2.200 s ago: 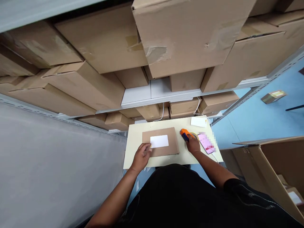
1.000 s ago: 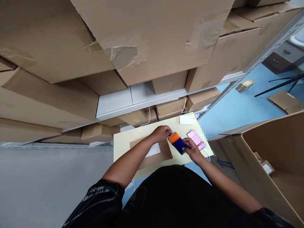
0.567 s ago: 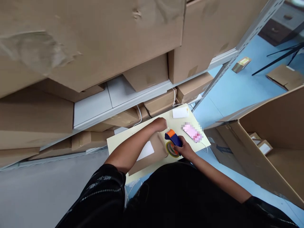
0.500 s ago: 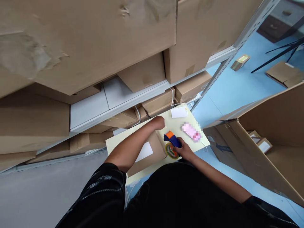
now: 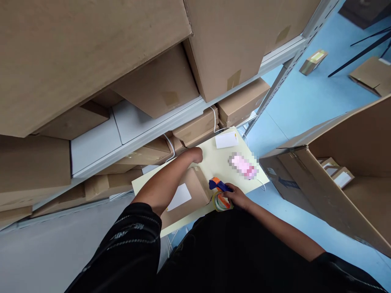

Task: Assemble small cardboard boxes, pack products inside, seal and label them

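Head: flat cardboard box

The left hand hides its own fingers by the tabletop's far edge. The left arm covers some of the brown parcel. Little squares blur the pink phone near the right edge. The black shirt hides part of the near edge.

This looks like a stockroom packing corner: cardboard cartons crowd a slotted-metal shelving unit, and a small table bears a labelled flat parcel near a handheld tape dispenser.
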`<state>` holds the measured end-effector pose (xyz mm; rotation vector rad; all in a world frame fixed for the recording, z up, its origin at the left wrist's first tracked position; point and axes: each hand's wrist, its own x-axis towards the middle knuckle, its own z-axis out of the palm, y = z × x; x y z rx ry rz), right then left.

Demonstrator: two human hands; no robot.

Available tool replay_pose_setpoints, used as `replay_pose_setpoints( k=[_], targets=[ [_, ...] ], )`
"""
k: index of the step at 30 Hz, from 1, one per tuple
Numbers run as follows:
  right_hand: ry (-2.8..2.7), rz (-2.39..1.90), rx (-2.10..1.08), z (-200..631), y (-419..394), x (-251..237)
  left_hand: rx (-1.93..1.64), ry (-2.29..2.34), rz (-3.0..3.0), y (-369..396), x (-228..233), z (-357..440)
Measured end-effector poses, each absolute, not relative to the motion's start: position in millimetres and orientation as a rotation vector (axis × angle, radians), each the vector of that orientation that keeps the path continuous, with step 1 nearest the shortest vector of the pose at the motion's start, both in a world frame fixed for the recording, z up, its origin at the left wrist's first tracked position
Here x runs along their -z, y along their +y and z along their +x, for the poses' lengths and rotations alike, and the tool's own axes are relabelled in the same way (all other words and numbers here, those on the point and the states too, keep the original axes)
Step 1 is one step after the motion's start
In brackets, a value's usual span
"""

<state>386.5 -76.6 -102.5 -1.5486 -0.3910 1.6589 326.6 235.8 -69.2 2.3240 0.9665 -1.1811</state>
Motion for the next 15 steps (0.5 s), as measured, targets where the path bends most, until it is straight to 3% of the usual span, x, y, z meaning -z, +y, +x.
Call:
replay_pose_setpoints(
  k=[15],
  targets=[
    [-0.227, -1.469, -1.771, 354, -93, 135, 1.221, 1.007, 2.341, 209, 104, 309]
  ],
)
